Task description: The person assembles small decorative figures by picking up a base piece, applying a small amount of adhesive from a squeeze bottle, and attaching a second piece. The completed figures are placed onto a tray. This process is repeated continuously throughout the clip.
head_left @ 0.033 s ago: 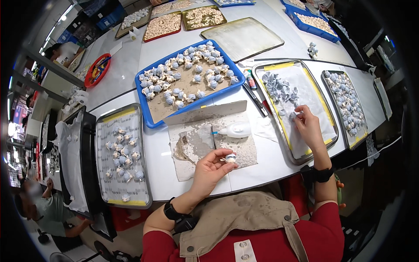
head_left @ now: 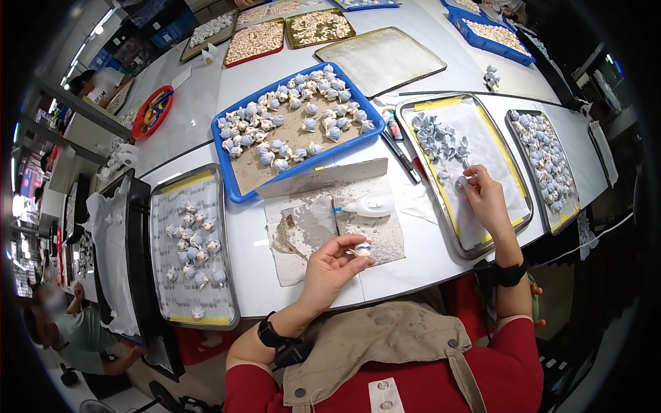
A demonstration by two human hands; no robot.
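Observation:
My left hand (head_left: 329, 272) is closed in a pinch on a small figurine (head_left: 363, 248), cream-white with a grey-blue top, above the front edge of a worn cardboard sheet (head_left: 385, 241). My right hand (head_left: 487, 199) reaches over the paper-lined metal tray (head_left: 451, 237) on the right. Its thumb and fingers pinch a small grey-blue piece (head_left: 462, 182), partly hidden by the fingertips. Just beyond lies a pile of similar thin curved grey-blue pieces (head_left: 438, 138). A white squeeze bottle (head_left: 375, 204) with a blue-tipped nozzle rests on its side on the cardboard.
A blue tray (head_left: 244, 196) of many figurines stands behind the cardboard. More figurines sit on a metal tray (head_left: 231, 275) at left and a dark tray (head_left: 544, 165) at far right. A bare tray (head_left: 382, 62), a red basket (head_left: 153, 111) and dark pen-like tools (head_left: 401, 157) lie farther off.
My right fingertips have drawn slightly back from the pile, and the grey-blue piece between them shows more. My left hand stays in place with the figurine.

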